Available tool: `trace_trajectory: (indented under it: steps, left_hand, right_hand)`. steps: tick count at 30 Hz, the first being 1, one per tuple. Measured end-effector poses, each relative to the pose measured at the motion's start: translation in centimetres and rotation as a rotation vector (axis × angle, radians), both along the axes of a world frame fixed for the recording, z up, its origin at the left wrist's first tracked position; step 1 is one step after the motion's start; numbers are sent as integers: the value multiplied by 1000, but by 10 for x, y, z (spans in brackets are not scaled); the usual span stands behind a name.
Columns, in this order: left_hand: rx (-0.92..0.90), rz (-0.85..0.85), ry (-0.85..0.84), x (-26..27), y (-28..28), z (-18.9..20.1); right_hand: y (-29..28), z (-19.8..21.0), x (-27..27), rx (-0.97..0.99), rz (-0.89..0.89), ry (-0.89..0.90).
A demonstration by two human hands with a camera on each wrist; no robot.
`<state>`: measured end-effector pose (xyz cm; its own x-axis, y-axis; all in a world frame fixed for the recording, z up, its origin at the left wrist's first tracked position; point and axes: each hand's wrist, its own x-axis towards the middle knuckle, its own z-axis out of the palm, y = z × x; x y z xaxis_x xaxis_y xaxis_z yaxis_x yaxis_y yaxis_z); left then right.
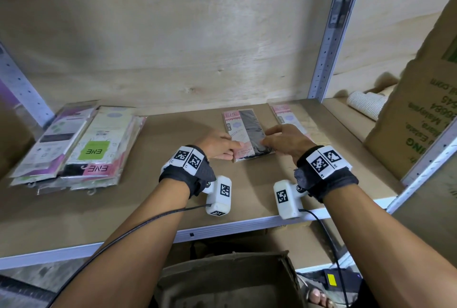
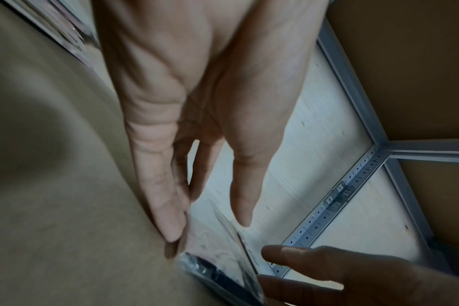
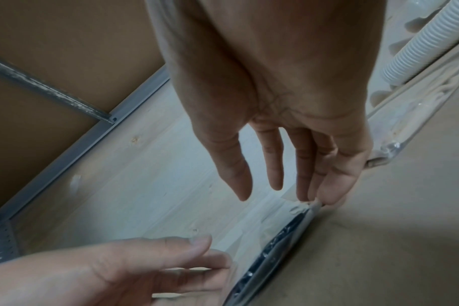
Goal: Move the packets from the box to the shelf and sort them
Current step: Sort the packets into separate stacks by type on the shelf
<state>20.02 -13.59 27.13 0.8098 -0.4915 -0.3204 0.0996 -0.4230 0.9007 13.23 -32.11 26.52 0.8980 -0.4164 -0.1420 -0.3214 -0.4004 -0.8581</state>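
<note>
A pink-and-black packet (image 1: 248,132) lies flat on the brown shelf board (image 1: 138,211), near the middle. My left hand (image 1: 230,150) has straight fingers touching the packet's left edge. My right hand (image 1: 269,139) touches its right edge with straight fingers. In the left wrist view the left hand (image 2: 207,227) has its fingertip (image 2: 172,231) against the packet (image 2: 218,258). In the right wrist view the right hand (image 3: 286,196) has its fingertips (image 3: 330,194) on the packet's (image 3: 275,238) corner. A second pink packet (image 1: 284,116) lies just right, partly hidden by my right hand. A brown cardboard box (image 1: 222,280) stands below the shelf.
A stack of several packets (image 1: 74,144) lies at the shelf's left. A grey perforated upright (image 1: 329,43) separates off the right bay, which holds a white ribbed hose (image 1: 366,106) and a large printed carton (image 1: 415,115). A plywood wall closes the back.
</note>
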Motion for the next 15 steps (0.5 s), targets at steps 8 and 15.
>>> trace_trajectory:
  steps: [8, 15]
  left_hand:
    - [-9, -4, 4, 8, -15, -1]
    - [-16, -21, 2, 10, -19, -1]
  right_hand:
    - [-10, 0, 7, -8, -71, 17]
    - [-16, -1, 9, -9, -81, 22]
